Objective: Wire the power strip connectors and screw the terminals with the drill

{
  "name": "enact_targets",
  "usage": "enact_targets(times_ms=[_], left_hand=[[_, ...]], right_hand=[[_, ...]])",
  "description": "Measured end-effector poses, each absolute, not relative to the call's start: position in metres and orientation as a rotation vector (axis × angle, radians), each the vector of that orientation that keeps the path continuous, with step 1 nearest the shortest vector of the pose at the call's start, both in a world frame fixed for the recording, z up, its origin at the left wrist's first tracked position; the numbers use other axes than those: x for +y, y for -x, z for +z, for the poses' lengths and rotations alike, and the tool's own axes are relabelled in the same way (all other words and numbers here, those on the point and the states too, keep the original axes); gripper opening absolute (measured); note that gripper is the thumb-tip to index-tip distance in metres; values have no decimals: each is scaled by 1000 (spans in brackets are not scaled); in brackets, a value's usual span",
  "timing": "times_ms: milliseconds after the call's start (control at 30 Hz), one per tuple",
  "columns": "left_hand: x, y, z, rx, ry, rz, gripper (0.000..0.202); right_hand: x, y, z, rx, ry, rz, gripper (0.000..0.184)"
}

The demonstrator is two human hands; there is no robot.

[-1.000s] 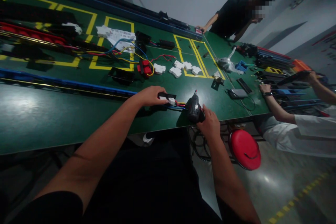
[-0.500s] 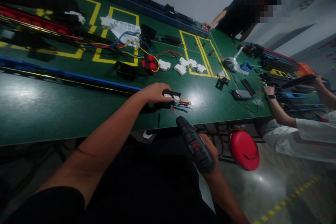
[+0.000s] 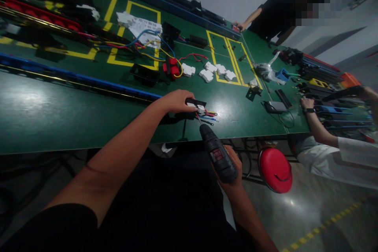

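The bare left hand (image 3: pixel 178 101) grips a black angular housing (image 3: pixel 197 102) with squared white terminal blocks (image 3: pixel 201 109), near the glossy green tabletop's (image 3: pixel 132 122) front edge. On the housing's near side, the bare right hand (image 3: pixel 234 165) grips a rounded black power driver (image 3: pixel 217 151), slim bit aimed at the blocks; contact cannot be confirmed. The step appears to be screw-driving, calling for steady bit alignment. Flexible multicoloured insulated wires (image 3: pixel 211 114) extend right of the housing.

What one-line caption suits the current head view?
Left hand on a wired black part, right hand pointing a power drill toward it, at a green workbench.
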State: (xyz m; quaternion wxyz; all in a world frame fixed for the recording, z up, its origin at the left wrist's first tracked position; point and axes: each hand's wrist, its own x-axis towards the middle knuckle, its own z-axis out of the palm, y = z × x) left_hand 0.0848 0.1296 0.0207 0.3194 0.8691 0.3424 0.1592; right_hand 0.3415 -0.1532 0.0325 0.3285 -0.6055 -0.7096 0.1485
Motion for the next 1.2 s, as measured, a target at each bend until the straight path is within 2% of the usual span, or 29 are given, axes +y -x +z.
enact_targets(times_ms=[200, 467, 1200], left_hand=[[132, -85, 18, 896, -2288, 407, 51], [131, -84, 19, 907, -2269, 394, 51], [133, -84, 17, 911, -2264, 398, 51]], right_hand=[[-153, -343, 33, -1887, 1538, 391, 59], [-157, -339, 28, -2074, 1628, 183, 63], [-157, -332, 21, -2138, 1634, 39, 67]])
